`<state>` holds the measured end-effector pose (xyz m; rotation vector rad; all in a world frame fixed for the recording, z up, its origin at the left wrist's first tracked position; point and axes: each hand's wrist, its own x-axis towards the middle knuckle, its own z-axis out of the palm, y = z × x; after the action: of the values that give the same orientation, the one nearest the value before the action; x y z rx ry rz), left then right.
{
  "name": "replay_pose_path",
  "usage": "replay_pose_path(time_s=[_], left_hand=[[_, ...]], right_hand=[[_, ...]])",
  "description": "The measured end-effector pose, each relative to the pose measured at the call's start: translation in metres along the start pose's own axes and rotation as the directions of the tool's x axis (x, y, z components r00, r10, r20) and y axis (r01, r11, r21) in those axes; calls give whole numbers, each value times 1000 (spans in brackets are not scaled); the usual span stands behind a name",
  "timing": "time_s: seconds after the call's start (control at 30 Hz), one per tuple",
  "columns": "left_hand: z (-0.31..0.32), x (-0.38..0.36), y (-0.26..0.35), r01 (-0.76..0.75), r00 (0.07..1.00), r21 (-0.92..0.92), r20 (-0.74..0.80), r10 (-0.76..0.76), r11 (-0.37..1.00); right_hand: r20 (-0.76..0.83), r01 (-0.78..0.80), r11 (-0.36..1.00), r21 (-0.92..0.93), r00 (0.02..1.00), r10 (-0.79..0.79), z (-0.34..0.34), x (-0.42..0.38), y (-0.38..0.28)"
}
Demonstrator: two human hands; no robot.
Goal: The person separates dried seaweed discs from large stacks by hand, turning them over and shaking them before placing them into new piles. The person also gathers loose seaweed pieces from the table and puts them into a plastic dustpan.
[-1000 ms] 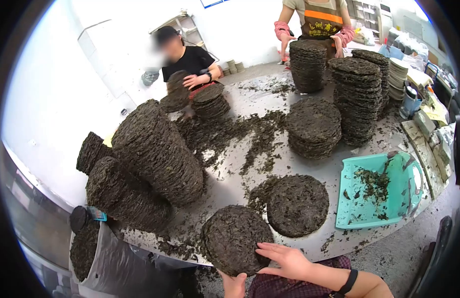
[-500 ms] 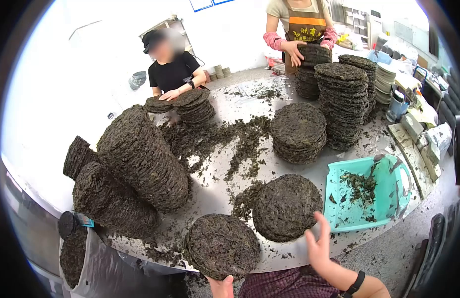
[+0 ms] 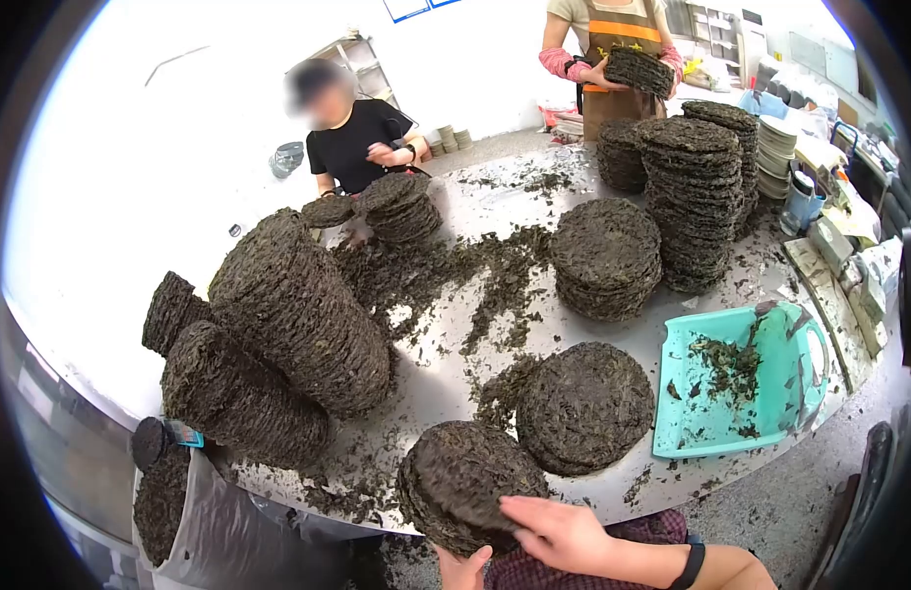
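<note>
My left hand (image 3: 462, 568) grips the near edge of a round, dark stack of dried seaweed cakes (image 3: 460, 477); much of the hand is hidden beneath it. The stack tilts at the table's front edge, and its top is partly smeared by motion. My right hand (image 3: 564, 536) reaches across from the right, its fingers stretched out against the stack's near right edge; its thumb is hidden. Just beyond lies another low pile of round seaweed cakes (image 3: 585, 408), with loose seaweed (image 3: 505, 391) at its left side.
Tall leaning seaweed stacks (image 3: 303, 320) stand on the left. A turquoise basket (image 3: 675, 393) with seaweed scraps sits at the right. Further stacks (image 3: 608, 258) and loose seaweed cover the middle. A person in black (image 3: 362, 147) and an aproned person holding a cake stack (image 3: 639, 74) stand across the table.
My right hand has come left and down from the air onto the held stack's edge. That stack now tilts more. The aproned person has lifted a cake stack; the person in black has raised a hand.
</note>
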<state>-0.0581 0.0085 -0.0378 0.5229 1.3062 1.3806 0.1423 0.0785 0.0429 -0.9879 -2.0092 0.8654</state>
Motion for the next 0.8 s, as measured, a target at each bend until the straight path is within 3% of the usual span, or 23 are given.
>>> replay_pose_path(time_s=[0.07,0.1,0.13,0.17,0.2,0.27,0.33,0.37,0.4,0.43,0.47,0.5,0.53,0.6,0.67,0.73,0.8], left_hand=[[3,0,2,-40,998,-21,-46,40,999],[11,-5,14,20,996,-69,-85,-26,997],[9,-6,17,23,996,-74,-81,-29,997],[8,-6,18,51,995,-109,-78,-60,993],[6,-5,19,82,993,-143,-73,-93,986],[8,-5,22,68,997,-124,-21,-71,990],[15,-9,28,106,993,-111,-42,-111,988],[10,-8,22,63,998,-121,-5,-64,991],[4,-7,15,68,998,-113,-9,-70,991],[-1,-5,9,18,1000,-96,8,-18,995],[-2,-3,7,-34,999,-82,25,36,996],[0,-5,9,-95,993,-82,63,101,992],[-2,-7,9,-100,993,-78,54,104,992],[-12,-8,8,-19,998,-45,51,21,999],[-21,-7,6,-29,999,-43,41,31,999],[-17,-8,8,-182,976,-15,119,183,983],[-17,-8,9,-186,974,-28,123,188,982]], right_hand=[[-311,-22,994,105,949,54,-10,-2,13],[-299,-259,911,321,885,357,-25,-6,12],[-408,-394,825,405,730,549,-24,-12,31],[-436,-368,711,599,595,675,-34,-10,48],[-587,-167,718,675,469,660,-30,-9,73],[-814,-287,892,350,377,441,-38,-11,77],[-741,-259,957,133,615,269,-40,-15,52],[-531,-208,955,211,796,291,-36,-19,44],[-323,-96,988,120,938,130,-31,-18,37],[-173,-78,974,213,978,116,-18,-15,27],[-14,-50,986,162,999,53,-13,-7,14],[9,0,982,189,1000,-2,-6,2,-1],[35,25,996,91,999,-28,3,5,-4],[94,23,997,69,995,-29,17,6,2],[102,55,996,64,993,-62,20,6,9],[105,56,996,70,993,-63,18,6,6],[107,49,997,64,993,-56,15,5,5]])
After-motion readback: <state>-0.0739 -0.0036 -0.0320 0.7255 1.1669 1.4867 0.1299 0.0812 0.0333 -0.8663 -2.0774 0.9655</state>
